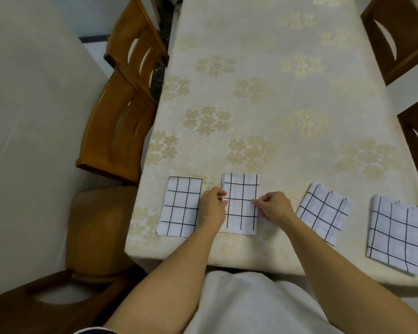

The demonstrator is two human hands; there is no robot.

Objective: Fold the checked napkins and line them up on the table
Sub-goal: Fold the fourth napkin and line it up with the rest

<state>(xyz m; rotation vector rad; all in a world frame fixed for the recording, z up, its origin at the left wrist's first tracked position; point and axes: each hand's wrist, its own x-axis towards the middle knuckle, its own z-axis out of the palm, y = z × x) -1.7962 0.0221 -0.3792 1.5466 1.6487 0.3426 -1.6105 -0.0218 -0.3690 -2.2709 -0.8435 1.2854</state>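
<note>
No writing can be read anywhere in the frame. The checked napkins (180,206), in a row across the lower part of the frame, carry only black grid lines. The tablecloth (263,97), filling the middle and upper part of the frame, carries only pale gold flower clusters. Neither bears a letter, number, label or brand mark.

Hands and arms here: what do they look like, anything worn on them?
Two bare human arms, no machine parts. The left hand and right hand show no gloves, watch or bracelet, and no sleeves reach the forearms. A whitish garment covers the torso.
</note>
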